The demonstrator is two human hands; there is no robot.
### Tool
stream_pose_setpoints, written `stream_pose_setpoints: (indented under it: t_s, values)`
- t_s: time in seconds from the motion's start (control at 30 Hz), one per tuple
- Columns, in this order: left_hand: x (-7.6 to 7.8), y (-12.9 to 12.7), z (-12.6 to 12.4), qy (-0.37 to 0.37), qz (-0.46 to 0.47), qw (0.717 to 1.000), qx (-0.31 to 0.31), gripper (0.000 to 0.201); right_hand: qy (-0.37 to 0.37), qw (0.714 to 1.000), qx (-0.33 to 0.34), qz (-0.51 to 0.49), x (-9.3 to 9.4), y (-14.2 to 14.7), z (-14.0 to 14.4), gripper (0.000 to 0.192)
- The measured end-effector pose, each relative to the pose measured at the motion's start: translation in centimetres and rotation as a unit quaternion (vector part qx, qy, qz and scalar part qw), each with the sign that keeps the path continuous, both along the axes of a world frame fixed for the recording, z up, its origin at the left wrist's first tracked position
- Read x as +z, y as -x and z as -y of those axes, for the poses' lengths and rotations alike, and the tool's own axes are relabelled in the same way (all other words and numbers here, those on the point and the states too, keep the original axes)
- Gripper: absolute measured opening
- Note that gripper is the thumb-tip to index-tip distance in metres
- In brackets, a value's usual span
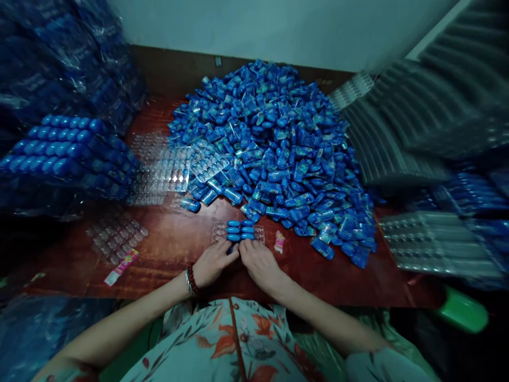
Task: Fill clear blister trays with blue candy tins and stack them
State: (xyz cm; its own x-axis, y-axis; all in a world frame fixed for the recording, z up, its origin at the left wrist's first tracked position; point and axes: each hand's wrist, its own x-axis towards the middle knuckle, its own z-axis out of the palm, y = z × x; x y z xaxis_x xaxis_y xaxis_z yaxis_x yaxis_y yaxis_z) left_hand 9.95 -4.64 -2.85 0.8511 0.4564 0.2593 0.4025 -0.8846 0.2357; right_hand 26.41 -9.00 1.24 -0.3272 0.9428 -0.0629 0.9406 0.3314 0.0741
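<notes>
A clear plastic blister tray (pixel 218 232) lies flat on the table close in front of me, with several rounded blue packs (pixel 234 231) set in its middle cavities and its two ends bare. My left hand (pixel 214 261) is closed over the near left part of the tray, its thumb and fingers around a small blue pack (pixel 234 248). Beside it, my right hand (pixel 259 263) presses down on the near right part with curled fingers. Whatever is under those fingertips is hidden.
Behind the tray rises a big heap of blue packs (pixel 270 143). Clear trays (pixel 159 170) lie left of it, filled blue trays (pixel 71 143) are stacked farther left, and stacked trays (pixel 397 122) stand at right. Pink wrappers (pixel 279 242) lie on the reddish table (pixel 178 233).
</notes>
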Motion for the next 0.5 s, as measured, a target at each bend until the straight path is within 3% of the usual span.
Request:
stream_pose_setpoints:
  t_s: [0.13, 0.2, 0.33, 0.4, 0.5]
  values:
    - [-1.2, 1.1, 0.3, -0.050, 0.099, 0.994, 0.019, 0.034, -0.080, 0.995, -0.001, -0.052, -1.4, -1.3, 1.2, 0.025]
    - [-1.2, 1.4, -0.3, -0.039, 0.164, 0.985, 0.041, 0.035, -0.134, 0.985, -0.007, -0.110, -2.2, -2.3, 1.8, 0.030]
    - [1.1, -0.2, -4.3, 0.063, 0.240, 0.962, 0.118, 0.027, -0.160, 0.955, -0.084, -0.234, -2.8, -4.9, -0.1, 0.025]
    - [2.7, -2.2, -7.3, 0.110, 0.183, 0.972, 0.096, 0.023, -0.138, 0.951, -0.131, -0.244, -2.6, -6.1, -2.6, 0.026]
    - [4.4, -6.1, -11.0, 0.131, -0.048, 0.990, -0.011, 0.020, -0.058, 0.976, -0.140, -0.159, -2.1, -7.3, -6.7, 0.028]
